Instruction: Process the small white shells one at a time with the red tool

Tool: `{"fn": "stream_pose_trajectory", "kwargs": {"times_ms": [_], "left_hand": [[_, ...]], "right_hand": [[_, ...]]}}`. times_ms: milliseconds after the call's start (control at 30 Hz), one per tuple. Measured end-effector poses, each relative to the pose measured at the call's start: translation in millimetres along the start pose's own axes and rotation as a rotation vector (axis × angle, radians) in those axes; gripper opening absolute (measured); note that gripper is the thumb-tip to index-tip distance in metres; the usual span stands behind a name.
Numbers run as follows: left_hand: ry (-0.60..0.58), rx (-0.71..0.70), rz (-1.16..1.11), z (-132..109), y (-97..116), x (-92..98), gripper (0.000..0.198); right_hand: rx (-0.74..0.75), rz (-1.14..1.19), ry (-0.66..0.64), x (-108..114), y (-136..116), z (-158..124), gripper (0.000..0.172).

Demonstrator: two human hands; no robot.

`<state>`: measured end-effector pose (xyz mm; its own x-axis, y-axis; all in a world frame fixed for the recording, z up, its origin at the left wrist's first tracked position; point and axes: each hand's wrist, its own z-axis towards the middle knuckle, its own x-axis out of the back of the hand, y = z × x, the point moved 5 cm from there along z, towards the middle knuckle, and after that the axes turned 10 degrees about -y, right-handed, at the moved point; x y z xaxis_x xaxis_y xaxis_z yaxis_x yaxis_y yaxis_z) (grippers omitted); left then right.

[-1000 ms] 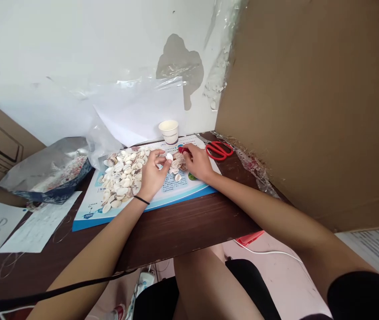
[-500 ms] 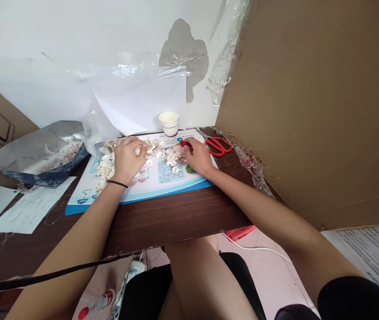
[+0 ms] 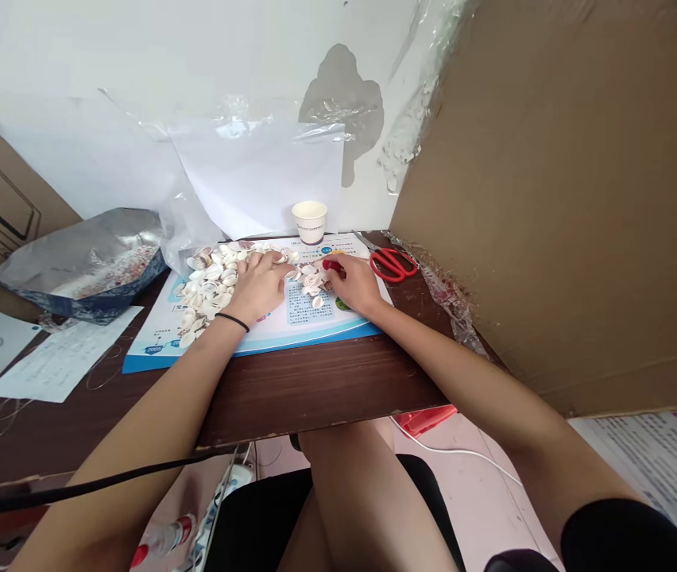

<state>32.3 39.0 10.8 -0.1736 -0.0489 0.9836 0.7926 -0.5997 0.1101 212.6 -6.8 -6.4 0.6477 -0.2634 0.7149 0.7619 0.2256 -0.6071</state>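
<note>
A pile of white and pale seashells (image 3: 210,280) lies on the left part of a blue-and-white printed sheet (image 3: 234,343). At the pile's right edge, my left hand (image 3: 260,286) rests palm down with fingers apart, thumb toward a smaller group of shells (image 3: 313,281). My right hand (image 3: 357,284) is at the right side of that group, its fingers closed on a small red object (image 3: 332,265). Most of the red object is hidden by the fingers, so its kind does not show. Some shells are covered by my left hand.
Behind the shells stands a paper cup (image 3: 310,224). Red-handled scissors (image 3: 394,264) lie right of the sheet, beside a cardboard panel (image 3: 553,199). A plastic bag of small bits (image 3: 94,270) and a paper slip (image 3: 67,361) are at left. A black cable (image 3: 106,480) crosses the front.
My left hand has moved right, from over the pile toward the smaller group, uncovering more shells. My right hand keeps its hold on the red object. The view has shifted slightly.
</note>
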Motion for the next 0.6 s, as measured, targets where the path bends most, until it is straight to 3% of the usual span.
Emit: {"fn": "stream_pose_trajectory", "kwargs": {"times_ms": [200,367,467,600], "left_hand": [[0.007,-0.021,-0.030,-2.1,-1.2,1.3,0.033],[-0.016,-0.151,-0.110,-4.5,1.6,0.3,0.030],[-0.021,-0.207,-0.101,-4.4,5.2,2.4,0.038],[0.027,-0.135,-0.041,-3.3,7.1,6.7,0.052]], "right_hand": [[0.009,-0.015,-0.004,-0.9,-1.9,-1.4,0.028],[0.037,0.003,0.028,1.8,-2.7,-3.3,0.028],[0.055,0.015,0.083,5.0,-3.1,-4.4,0.028],[0.084,-0.001,0.108,4.1,-5.1,-4.9,0.028]]}}
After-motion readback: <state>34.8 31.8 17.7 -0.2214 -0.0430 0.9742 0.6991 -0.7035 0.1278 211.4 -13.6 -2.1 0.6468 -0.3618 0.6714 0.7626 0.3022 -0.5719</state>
